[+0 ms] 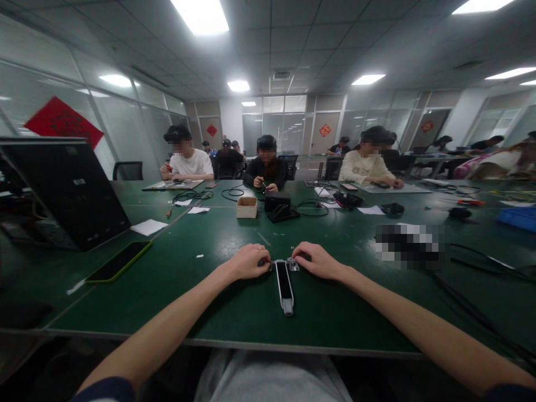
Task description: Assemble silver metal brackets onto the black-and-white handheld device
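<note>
A long narrow black device with a silver frame [285,285] lies on the green table [234,312], pointing toward me. My left hand [249,261] rests curled at its far left end, fingers pinched on a small part I cannot make out. My right hand [319,260] sits curled at the far right end, fingertips touching the silver bracket [292,263] there.
A phone in a green case [119,261] lies at the left beside a large dark tilted screen [67,190]. A small cardboard box [247,206], black gear [278,207] and cables lie farther back. Three people sit working across the table.
</note>
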The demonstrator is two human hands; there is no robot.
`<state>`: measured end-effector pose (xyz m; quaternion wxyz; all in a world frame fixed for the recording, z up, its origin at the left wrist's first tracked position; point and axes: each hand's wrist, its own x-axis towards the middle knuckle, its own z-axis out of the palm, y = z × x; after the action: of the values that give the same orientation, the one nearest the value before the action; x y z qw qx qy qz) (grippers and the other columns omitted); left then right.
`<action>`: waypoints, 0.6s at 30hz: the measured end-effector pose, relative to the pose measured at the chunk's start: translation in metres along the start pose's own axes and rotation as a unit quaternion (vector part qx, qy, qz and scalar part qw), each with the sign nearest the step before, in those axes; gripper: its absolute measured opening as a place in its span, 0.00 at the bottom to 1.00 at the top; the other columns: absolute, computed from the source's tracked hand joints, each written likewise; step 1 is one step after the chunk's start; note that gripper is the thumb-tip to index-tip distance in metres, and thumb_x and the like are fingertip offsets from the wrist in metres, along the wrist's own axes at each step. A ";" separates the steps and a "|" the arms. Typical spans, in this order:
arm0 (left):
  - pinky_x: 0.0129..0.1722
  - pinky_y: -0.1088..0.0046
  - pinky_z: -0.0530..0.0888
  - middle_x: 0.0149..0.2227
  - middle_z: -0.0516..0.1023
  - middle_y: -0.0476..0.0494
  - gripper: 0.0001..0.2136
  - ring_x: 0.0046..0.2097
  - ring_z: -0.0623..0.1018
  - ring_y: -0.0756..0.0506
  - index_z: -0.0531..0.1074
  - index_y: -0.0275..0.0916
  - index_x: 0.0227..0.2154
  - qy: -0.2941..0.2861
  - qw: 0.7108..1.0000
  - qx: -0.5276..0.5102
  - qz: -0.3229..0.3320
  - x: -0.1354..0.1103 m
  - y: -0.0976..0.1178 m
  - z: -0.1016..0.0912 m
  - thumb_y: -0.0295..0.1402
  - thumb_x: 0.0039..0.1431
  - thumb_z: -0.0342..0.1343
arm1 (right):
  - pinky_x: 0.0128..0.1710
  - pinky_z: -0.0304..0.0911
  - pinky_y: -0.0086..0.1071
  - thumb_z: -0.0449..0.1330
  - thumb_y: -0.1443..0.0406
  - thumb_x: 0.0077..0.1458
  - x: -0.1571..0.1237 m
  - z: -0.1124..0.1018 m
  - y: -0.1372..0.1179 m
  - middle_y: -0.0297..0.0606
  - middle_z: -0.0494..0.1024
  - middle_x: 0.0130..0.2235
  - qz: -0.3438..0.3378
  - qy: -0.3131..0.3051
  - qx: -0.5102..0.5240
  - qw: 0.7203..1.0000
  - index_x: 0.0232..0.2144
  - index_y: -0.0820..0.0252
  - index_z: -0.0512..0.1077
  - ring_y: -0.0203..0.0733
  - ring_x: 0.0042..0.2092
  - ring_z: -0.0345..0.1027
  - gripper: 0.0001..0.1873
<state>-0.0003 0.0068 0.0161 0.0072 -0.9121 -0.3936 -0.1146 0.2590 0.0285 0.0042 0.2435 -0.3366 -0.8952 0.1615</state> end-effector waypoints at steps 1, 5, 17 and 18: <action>0.39 0.72 0.69 0.35 0.76 0.46 0.05 0.38 0.75 0.46 0.73 0.39 0.34 0.001 1.000 -0.001 0.000 0.000 0.000 0.000 0.32 0.59 0.53 | 0.39 0.64 0.35 0.55 0.66 0.58 0.000 0.000 0.000 0.39 0.74 0.37 -0.004 -0.004 0.001 1.000 0.35 0.60 0.73 0.40 0.38 0.67 0.07; 0.39 0.72 0.69 0.35 0.75 0.46 0.05 0.38 0.75 0.46 0.73 0.39 0.34 0.001 1.000 0.000 0.001 0.000 0.000 0.000 0.32 0.59 0.53 | 0.41 0.64 0.36 0.54 0.68 0.58 -0.001 -0.002 -0.001 0.38 0.74 0.37 -0.010 -0.018 -0.001 1.000 0.34 0.59 0.74 0.41 0.39 0.67 0.08; 0.39 0.72 0.69 0.35 0.76 0.45 0.06 0.38 0.75 0.46 0.74 0.39 0.35 0.001 1.000 0.010 0.005 0.000 -0.001 0.001 0.32 0.59 0.53 | 0.43 0.64 0.37 0.54 0.70 0.56 0.000 0.001 0.000 0.39 0.75 0.37 -0.026 -0.008 -0.015 1.000 0.35 0.60 0.75 0.41 0.40 0.68 0.09; 0.39 0.72 0.69 0.35 0.76 0.45 0.06 0.38 0.75 0.46 0.74 0.39 0.35 0.001 1.000 0.012 0.005 0.000 -0.001 0.001 0.32 0.59 0.53 | 0.42 0.64 0.37 0.54 0.71 0.55 0.000 0.000 0.000 0.39 0.75 0.37 -0.028 -0.005 -0.015 0.999 0.35 0.59 0.75 0.41 0.40 0.68 0.10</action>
<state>-0.0004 0.0075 0.0147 0.0186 -0.9140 -0.3899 -0.1105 0.2587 0.0281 0.0040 0.2387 -0.3140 -0.9078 0.1427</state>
